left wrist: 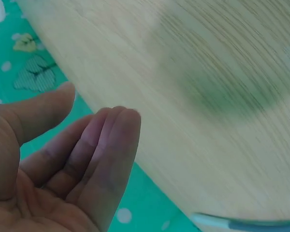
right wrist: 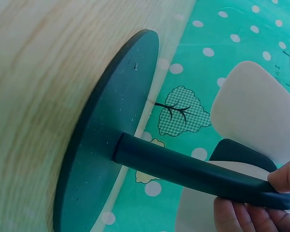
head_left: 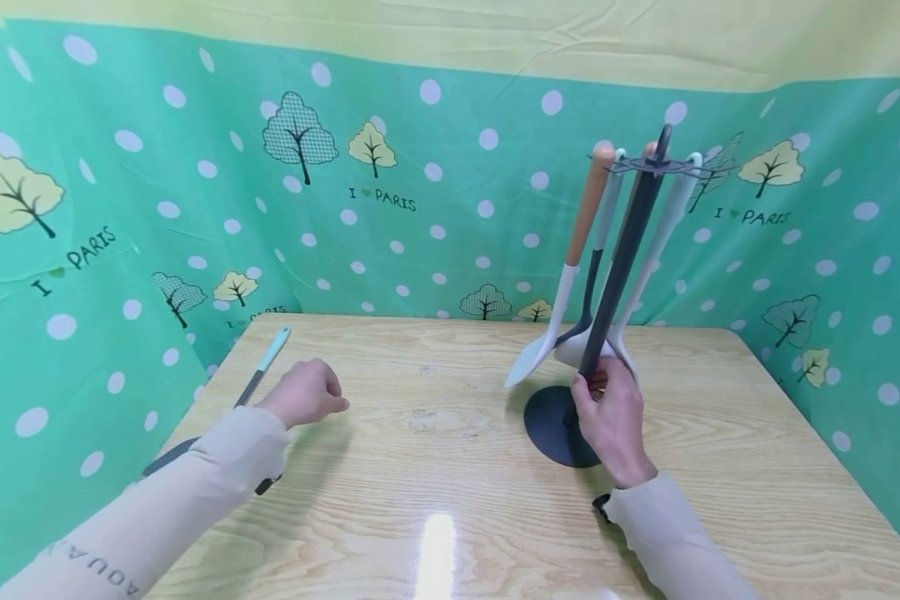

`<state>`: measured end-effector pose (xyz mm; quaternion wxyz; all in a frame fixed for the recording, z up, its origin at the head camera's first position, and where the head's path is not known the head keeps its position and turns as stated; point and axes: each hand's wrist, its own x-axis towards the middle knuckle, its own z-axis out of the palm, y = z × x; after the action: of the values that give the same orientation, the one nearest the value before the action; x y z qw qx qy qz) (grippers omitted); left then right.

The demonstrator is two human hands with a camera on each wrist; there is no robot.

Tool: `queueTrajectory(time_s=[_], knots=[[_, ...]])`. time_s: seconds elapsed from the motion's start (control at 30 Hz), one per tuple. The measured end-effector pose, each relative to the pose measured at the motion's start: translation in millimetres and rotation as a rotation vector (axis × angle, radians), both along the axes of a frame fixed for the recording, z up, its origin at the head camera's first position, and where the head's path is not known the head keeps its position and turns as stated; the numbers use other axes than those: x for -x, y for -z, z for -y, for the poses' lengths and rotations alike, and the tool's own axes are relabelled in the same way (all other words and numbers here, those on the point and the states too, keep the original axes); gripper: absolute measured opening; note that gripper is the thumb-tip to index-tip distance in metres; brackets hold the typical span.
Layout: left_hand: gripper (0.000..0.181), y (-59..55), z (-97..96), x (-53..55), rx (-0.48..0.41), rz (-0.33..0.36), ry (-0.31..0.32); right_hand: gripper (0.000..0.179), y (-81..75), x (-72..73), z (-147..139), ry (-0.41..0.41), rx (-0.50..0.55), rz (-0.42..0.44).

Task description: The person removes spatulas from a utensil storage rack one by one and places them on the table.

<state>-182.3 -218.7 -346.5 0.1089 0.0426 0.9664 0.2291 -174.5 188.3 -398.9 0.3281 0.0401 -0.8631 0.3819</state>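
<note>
My right hand (head_left: 615,412) grips the black pole (right wrist: 183,174) of a utensil stand, low down above its round base (head_left: 557,429). Thumb and fingers close round the pole from either side in the right wrist view. From the stand's top ring (head_left: 656,167) hang several kitchen utensils, among them a turner (head_left: 562,308) with a brown handle and white head. Over the table's left side, my left hand (head_left: 307,393) holds nothing, its fingers (left wrist: 118,145) loosely bent and apart from the thumb. Beneath that arm lies a utensil with a mint handle (head_left: 273,348); the sleeve hides part of it.
The wood-grain table (head_left: 435,467) reaches back to a green dotted curtain (head_left: 435,208) that also hangs along both sides. Utensil heads hang out around the pole, the turner's white blade furthest left.
</note>
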Motion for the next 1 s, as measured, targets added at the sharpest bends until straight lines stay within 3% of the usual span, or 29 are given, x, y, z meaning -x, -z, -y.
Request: queueTrajectory(time_s=[0.23,0.53,1.0], knots=[[0.013,0.4,-24.0,-6.3,-0.052,0.016,0.061,0.015,0.1,0.3,-0.7,-0.009,0.002,-0.002],[0.009,3.6,-48.0,0.6,-0.12,-0.039,0.108,0.015,2.0,1.1,-0.7,-0.006,0.006,0.014],[0.005,-14.3,-84.3,-5.1,-0.232,-0.088,0.187,0.015,-1.4,-0.5,0.6,-0.005,0.005,-0.01]])
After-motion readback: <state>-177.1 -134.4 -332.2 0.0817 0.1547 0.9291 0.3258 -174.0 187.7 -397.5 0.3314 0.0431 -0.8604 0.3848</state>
